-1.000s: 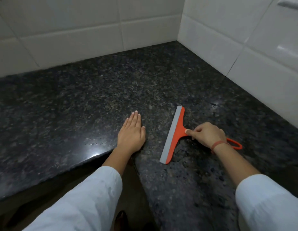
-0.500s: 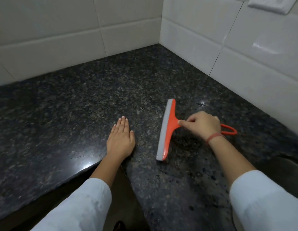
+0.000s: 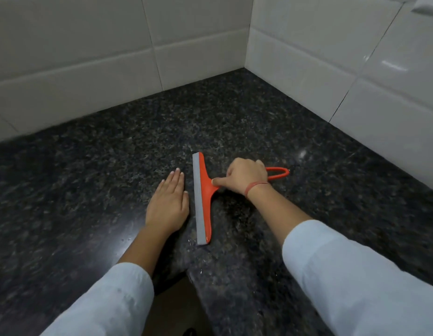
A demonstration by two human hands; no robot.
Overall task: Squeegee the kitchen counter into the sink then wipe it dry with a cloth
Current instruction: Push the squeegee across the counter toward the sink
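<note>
Two hands work the counter [image 3: 94, 190]: the right hand [image 3: 244, 177] grips the squeegee [image 3: 203, 197] handle, the left hand [image 3: 168, 206] lies flat just beside its blade.

Left sleeve [image 3: 109, 299] and right sleeve [image 3: 356, 275] are pale white, loose cloth, ending partway along the forearms; a thin red thread band [image 3: 255, 186] circles the right wrist

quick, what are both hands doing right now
Left hand: open, flat on the dark speckled granite counter.
Right hand: closed around the handle of the orange plastic squeegee.
</note>
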